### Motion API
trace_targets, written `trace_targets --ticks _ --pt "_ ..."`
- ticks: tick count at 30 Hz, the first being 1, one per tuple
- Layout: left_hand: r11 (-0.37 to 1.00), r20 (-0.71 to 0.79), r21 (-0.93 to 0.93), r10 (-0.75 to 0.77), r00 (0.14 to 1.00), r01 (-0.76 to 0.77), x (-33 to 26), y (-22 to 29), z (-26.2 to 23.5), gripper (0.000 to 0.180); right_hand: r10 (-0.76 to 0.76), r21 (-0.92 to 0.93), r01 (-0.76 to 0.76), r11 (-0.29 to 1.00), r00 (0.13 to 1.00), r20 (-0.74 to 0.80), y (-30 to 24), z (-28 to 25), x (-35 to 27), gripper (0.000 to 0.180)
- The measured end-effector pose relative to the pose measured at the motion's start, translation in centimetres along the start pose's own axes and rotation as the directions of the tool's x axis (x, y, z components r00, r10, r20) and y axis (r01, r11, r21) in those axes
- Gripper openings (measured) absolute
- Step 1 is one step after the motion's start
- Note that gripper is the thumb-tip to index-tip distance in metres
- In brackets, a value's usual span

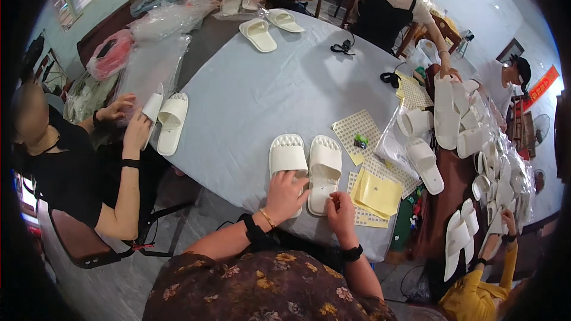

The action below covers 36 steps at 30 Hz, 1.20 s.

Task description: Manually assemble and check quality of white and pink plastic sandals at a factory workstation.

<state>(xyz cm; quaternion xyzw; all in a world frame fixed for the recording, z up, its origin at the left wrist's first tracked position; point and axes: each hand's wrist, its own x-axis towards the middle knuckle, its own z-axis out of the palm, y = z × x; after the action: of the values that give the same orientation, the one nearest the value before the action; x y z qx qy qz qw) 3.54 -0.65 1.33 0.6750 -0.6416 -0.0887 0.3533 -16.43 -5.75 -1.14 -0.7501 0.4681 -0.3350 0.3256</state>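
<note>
A pair of cream slide slippers lies in front of me, toes pointing away. My left hand rests over the left slipper, its fingers apart at the rear edge of the strap; the palm hides much of the footbed. Beside it, the right slipper shows a small dark mark near its heel. My right hand is at that heel with fingers curled into a pinch; what they hold, if anything, is too small to make out. Just right of the pair are yellow paper sheets and sticker sheets.
A small green item lies on the stickers. Loose slippers crowd the right side. At left, a co-worker handles a slipper near clear plastic bags. Another pair lies at the far edge of the grey table. Other people work around it.
</note>
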Motion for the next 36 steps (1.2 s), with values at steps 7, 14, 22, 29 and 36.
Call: trace_targets --ticks 7,14,22,29,36 --pt "0.989 0.056 0.139 -0.052 0.997 0.044 1.8 1.3 2.4 0.061 0.069 0.027 -0.070 0.997 0.997 0.025 0.4 0.1 -0.4 0.014" --pt "0.981 -0.063 0.181 -0.062 0.996 0.073 3.5 0.2 1.8 0.060 0.089 0.121 -0.091 0.989 0.996 0.019 0.7 -0.2 -0.8 0.018" --pt "0.945 -0.301 0.319 0.028 0.953 0.074 13.7 -6.2 -12.0 0.046 0.083 0.089 -0.079 0.993 0.995 -0.047 0.9 -0.1 -1.0 0.018" --pt "0.855 -0.168 0.499 -0.067 0.984 0.143 12.4 -11.6 -12.8 0.041 0.010 0.121 -0.001 0.993 0.998 -0.068 1.6 0.2 -0.8 0.016" --pt "0.975 0.060 0.219 0.011 0.998 -0.024 3.4 -8.4 -2.5 0.042 0.026 0.026 -0.016 1.000 0.897 -0.441 0.2 -11.2 -0.1 0.012"
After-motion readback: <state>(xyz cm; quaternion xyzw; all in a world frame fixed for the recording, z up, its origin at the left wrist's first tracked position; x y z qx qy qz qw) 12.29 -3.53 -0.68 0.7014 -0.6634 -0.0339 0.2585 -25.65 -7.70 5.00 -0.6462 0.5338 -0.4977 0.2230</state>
